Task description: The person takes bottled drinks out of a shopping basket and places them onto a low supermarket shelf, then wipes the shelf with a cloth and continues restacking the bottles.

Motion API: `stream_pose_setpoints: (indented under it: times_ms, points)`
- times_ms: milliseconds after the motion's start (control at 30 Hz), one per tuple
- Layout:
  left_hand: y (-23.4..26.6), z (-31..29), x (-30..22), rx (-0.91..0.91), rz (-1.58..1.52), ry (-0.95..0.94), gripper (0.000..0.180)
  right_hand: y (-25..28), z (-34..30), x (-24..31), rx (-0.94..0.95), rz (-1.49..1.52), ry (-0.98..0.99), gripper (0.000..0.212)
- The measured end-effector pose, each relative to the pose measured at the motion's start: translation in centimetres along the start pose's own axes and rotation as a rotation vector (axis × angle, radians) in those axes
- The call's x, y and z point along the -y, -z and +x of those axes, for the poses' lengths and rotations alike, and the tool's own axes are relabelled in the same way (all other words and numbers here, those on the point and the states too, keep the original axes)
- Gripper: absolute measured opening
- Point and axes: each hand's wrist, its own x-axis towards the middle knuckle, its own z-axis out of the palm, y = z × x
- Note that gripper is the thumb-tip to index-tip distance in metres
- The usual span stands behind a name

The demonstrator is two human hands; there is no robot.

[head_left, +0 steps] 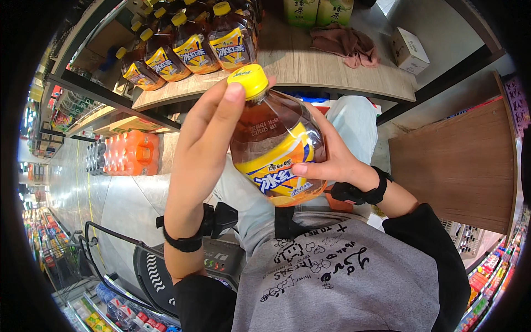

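A large plastic bottle of brown tea [271,138] with a yellow cap and a yellow, orange and blue label tilts in front of my body. My left hand [207,119] grips the yellow cap [249,81], its thumb pressed on the near side. Around the bottle's lower right side is my right hand [337,152], its thumb lying across the label and the other fingers hidden behind. Just beyond, several matching tea bottles [193,52] stand on the wooden shelf [287,79] at the back left.
A brown cloth [348,45] and a white carton [410,50] lie on the shelf's right part, near green packs [318,12]. Wrapped orange drinks [131,153] stand on the floor at left. A wooden panel [451,166] rises at right; a black cart [152,271] is lower left.
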Motion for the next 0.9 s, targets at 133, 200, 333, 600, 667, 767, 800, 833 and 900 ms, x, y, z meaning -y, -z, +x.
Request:
stream_pose_setpoints:
  times_ms: [133,200,333,600,667,767,800,833,900]
  points:
    - [0.1,-1.9,1.0,-0.017,0.122,0.003,0.049,0.2,-0.1,0.5,-0.044,0.177,0.062,0.085]
    - [-0.2,-2.8,1.4,0.019,-0.082,-0.032,0.058,0.7,0.3,1.0,0.065,-0.091,0.245,0.086]
    - [-0.1,-3.6,2.1,0.017,-0.079,-0.073,0.066,0.8,0.4,0.9,0.075,-0.046,0.242,0.088]
    - [-0.8,-4.1,1.2,0.017,-0.046,-0.034,0.062,0.8,-0.3,0.2,0.079,0.0,0.218,0.09]
    - [-0.9,-4.3,1.2,0.008,-0.055,-0.035,0.061,0.7,-0.5,0.0,0.088,0.011,0.213,0.091]
    - [-0.9,-4.4,1.2,0.004,-0.044,-0.022,0.06,0.7,-0.7,-0.2,0.077,0.062,0.157,0.092]
    - [-1.0,-4.4,1.1,-0.005,-0.033,-0.017,0.059,0.8,-0.7,-0.3,0.085,0.053,0.168,0.093]
    - [-1.0,-4.4,1.1,-0.014,-0.021,-0.013,0.058,0.8,-0.7,-0.4,0.093,0.044,0.178,0.093]
    - [-1.1,-4.5,1.1,-0.025,-0.005,-0.018,0.058,0.8,-0.9,-0.5,0.088,0.058,0.167,0.093]
